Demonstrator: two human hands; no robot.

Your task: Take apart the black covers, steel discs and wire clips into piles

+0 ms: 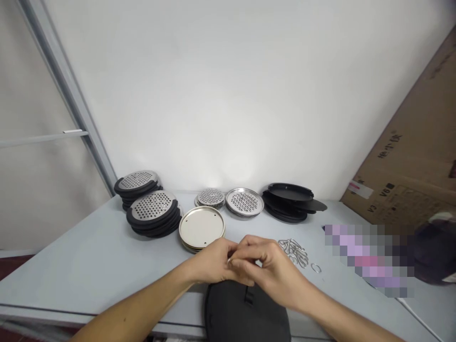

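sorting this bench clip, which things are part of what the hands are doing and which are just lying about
In hand:
left hand
right hand
small metal ring
black disc
pile of metal rings

Lying about:
perforated discs in black rims
plain metal lids
cardboard box

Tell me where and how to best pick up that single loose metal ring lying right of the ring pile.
Probably pinch the loose ring across its thin rim from above. It lies flat on the table, apart from the ring pile, so its right side is open, clear of both hands.

Left hand point(213, 262), right hand point(270, 268) pinch small ring point(231, 260) above black disc point(245, 313).
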